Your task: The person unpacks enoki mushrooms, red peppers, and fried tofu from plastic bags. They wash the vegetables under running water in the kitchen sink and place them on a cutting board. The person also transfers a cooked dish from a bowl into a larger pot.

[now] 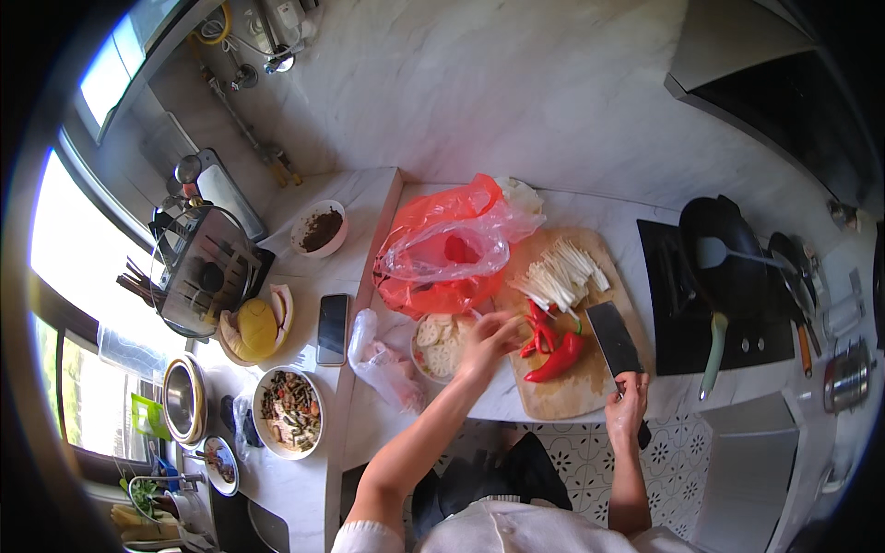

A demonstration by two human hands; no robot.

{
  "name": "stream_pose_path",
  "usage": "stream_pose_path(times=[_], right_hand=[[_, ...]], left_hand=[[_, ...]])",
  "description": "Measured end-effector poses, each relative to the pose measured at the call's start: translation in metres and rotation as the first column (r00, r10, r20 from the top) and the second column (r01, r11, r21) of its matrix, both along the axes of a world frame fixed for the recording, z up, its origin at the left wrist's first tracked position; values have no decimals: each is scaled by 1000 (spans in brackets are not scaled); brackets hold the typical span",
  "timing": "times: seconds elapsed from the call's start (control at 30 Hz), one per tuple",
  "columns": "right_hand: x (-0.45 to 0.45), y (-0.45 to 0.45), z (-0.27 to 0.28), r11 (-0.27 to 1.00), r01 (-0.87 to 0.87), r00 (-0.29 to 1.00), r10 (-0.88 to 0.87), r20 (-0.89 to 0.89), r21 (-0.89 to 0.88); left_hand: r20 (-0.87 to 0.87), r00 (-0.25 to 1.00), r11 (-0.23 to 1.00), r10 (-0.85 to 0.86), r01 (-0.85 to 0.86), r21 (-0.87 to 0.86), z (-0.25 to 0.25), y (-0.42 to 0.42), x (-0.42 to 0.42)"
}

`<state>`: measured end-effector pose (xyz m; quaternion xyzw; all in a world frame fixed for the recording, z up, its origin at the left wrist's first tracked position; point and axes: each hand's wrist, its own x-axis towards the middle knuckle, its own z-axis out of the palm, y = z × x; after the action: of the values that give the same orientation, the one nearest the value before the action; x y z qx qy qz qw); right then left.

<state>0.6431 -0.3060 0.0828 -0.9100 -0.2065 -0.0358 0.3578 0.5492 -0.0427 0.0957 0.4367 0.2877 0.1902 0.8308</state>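
Note:
My right hand (pixel 628 404) grips a cleaver (pixel 615 340) by its handle, the dark blade over the right side of a wooden cutting board (pixel 553 403). My left hand (pixel 489 342) is raised at the board's left edge, blurred, its fingers apart beside the red peppers; no held thing shows in it. A large red pepper (pixel 559 358) lies on the board near the blade, with thinner red peppers (pixel 538 332) just above it. Trimmed enoki mushrooms (pixel 561 276) lie in a bundle farther up. Sliced lotus root (pixel 437 339) fills a plate partly behind my left forearm.
A red plastic bag (pixel 442 256) and a clear bag of meat (pixel 384 363) lie left of the board. A stove with a wok (pixel 722 256) stands right. Farther left are a phone (pixel 332 330), a bowl of cooked food (pixel 288 413) and a knife block (pixel 211 273).

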Motion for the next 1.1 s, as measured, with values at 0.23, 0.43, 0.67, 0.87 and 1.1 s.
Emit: stream_pose_path(times=[0.23,0.43,0.67,0.87,1.1], right_hand=[[50,4,-47,992,-73,996,78,45,-100],[49,17,-34,933,-124,989,145,39,-337],[59,137,95,871,-378,923,327,205,313],[20,275,124,206,-934,210,977,-16,291],[50,394,47,446,-841,516,832,-204,-306]], left_hand=[[-78,977,970,201,-210,-127,-47,52,202],[-319,900,912,297,-366,-186,-83,83,232],[-41,994,950,-100,108,293,-39,24,128],[-523,839,-127,152,541,831,25,61,-13],[-576,624,-110,528,723,682,17,146,-56]])
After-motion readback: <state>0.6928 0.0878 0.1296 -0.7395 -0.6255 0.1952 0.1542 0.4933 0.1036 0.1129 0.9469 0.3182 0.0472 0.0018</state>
